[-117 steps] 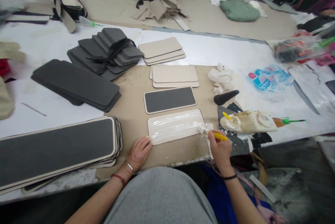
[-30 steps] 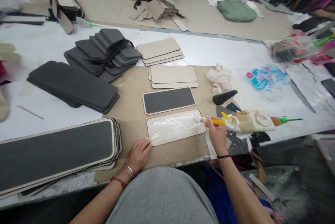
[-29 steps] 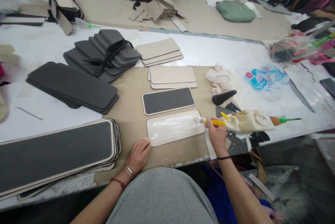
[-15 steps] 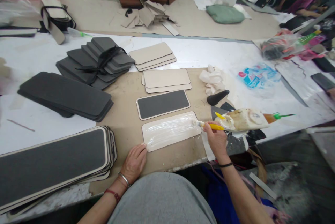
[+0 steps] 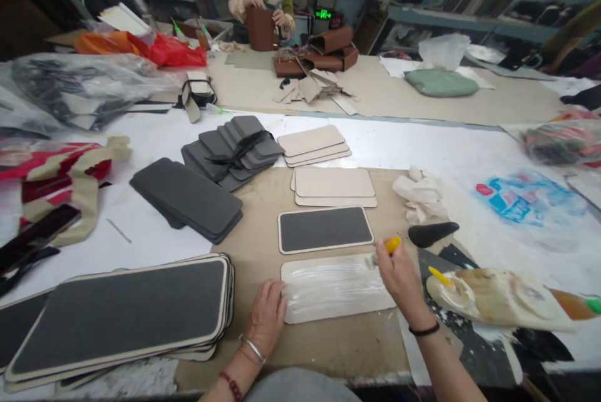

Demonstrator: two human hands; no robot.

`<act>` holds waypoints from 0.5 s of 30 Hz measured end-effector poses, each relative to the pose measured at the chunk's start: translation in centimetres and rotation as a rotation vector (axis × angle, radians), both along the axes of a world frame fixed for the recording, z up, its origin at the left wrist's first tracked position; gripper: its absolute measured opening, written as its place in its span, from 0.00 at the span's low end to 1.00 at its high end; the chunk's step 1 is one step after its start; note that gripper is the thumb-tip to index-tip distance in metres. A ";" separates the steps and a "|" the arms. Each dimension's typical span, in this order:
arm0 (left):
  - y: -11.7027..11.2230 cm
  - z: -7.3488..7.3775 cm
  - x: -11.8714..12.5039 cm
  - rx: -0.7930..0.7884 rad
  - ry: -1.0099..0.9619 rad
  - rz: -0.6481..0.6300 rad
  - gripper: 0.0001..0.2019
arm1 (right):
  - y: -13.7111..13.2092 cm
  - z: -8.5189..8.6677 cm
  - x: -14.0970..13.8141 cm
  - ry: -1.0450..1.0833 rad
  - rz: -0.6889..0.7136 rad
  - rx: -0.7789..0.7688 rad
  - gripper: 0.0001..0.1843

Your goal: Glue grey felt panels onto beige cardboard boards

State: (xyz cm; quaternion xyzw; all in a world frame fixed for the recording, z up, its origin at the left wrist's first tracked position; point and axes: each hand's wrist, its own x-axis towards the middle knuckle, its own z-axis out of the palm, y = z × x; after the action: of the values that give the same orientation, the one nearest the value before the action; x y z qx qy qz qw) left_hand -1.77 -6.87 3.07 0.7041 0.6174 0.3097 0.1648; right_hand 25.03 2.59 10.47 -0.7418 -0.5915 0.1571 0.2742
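In the head view, the cream rectangular panel with rounded corners and glossy white streaks [image 5: 328,294] lies between the hands, its long axis running roughly nine to three o'clock; the right hand [image 5: 399,270] grips a yellow-handled brush [image 5: 392,244] at the panel's two o'clock corner, so most of the panel stretches toward eight from it; blur hides whether the bristles touch; the left hand [image 5: 267,315], fingers together and without a tool, rests at the nine o'clock edge; a cream-bordered dark-grey panel [image 5: 325,229] sits just beside at twelve; tan board [image 5: 323,355] shows at six, before the table edge.
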 end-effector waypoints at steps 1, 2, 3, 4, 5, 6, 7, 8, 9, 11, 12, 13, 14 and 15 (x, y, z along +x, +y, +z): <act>0.6 0.0 0.3 0.001 -0.022 0.036 0.10 | 1.6 0.0 -0.4 0.011 0.018 -0.012 0.14; 1.2 0.0 0.5 0.004 -0.044 0.065 0.11 | 3.2 0.0 -0.7 0.011 0.026 -0.027 0.13; 1.7 0.1 0.8 0.005 -0.066 0.084 0.11 | 4.8 0.0 -1.0 0.002 0.035 -0.048 0.12; 2.2 0.1 1.0 0.005 -0.088 0.100 0.11 | 6.3 0.0 -1.1 -0.015 0.045 -0.075 0.11; 2.6 0.2 1.1 0.001 -0.107 0.115 0.11 | 7.6 -0.1 -1.3 -0.038 0.061 -0.110 0.11; 3.0 0.4 1.2 -0.004 -0.122 0.130 0.11 | 8.9 -0.2 -1.5 -0.071 0.083 -0.146 0.11; 3.2 0.5 1.3 -0.012 -0.134 0.146 0.12 | 10.0 -0.3 -1.8 -0.110 0.115 -0.175 0.11; 3.4 0.6 1.3 -0.021 -0.143 0.165 0.13 | 11.0 -0.5 -2.3 -0.153 0.155 -0.197 0.11; 3.5 0.8 1.3 -0.033 -0.151 0.187 0.14 | 11.9 -0.7 -3.1 -0.198 0.197 -0.211 0.11; 3.6 0.9 1.3 -0.065 -0.168 0.228 0.15 | 13.5 -1.1 -5.3 -0.278 0.295 -0.216 0.11; 3.5 0.8 1.3 -0.085 -0.183 0.240 0.16 | 14.1 -1.3 -6.9 -0.306 0.361 -0.215 0.11; 3.4 0.7 1.3 -0.106 -0.203 0.243 0.16 | 14.5 -1.5 -8.7 -0.323 0.441 -0.216 0.11; 3.2 0.6 1.3 -0.129 -0.232 0.232 0.16 | 14.9 -1.6 -10.8 -0.331 0.532 -0.216 0.12; 3.0 0.4 1.4 -0.159 -0.267 0.223 0.16 | 15.0 -1.5 -13.1 -0.336 0.624 -0.212 0.13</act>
State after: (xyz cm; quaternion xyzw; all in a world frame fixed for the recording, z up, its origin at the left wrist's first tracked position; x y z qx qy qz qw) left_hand -0.38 -3.87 3.47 0.5688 0.6868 0.3671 0.2648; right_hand 11.93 17.61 8.92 -0.5654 -0.8066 0.1692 0.0338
